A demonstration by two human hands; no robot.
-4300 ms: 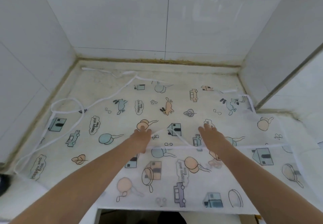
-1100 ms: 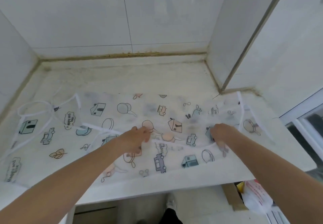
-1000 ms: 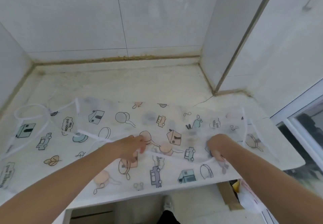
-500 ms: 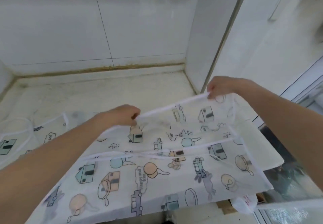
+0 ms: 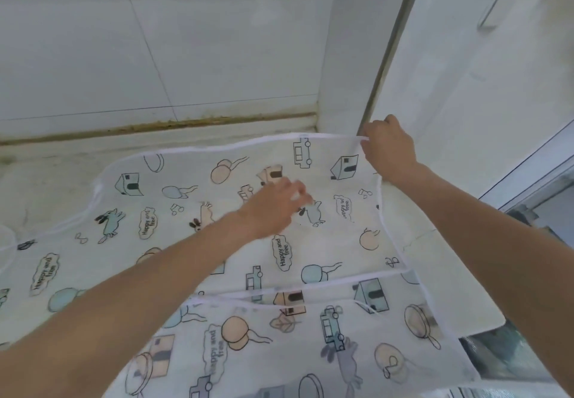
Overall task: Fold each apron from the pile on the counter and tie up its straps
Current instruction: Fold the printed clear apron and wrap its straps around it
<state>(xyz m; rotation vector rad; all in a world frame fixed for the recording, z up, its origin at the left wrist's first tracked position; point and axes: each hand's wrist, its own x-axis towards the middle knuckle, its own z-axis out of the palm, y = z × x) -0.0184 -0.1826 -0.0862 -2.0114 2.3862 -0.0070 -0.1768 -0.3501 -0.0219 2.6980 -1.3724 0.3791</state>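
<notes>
Pinching the far right corner of the printed apron (image 5: pixel 310 242), the right hand (image 5: pixel 389 149) holds its white hem near the wall. The left hand (image 5: pixel 276 205), blurred, lies with fingers extended on the apron, which covers the pale worktop (image 5: pixel 46 180) and hangs over its near edge.

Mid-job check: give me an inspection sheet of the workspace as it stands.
Surface: pale counter, stained along the back seam.
Job's things: printed apron spread over the counter, near part hanging past the front edge; white strap at far left.
Clutter: nothing seen.
Grippers: right hand pinches the apron's far hem; left hand blurred, fingers extended over the fabric.
Cables: nothing seen.
Surroundings: white tiled wall; window frame at right.
</notes>
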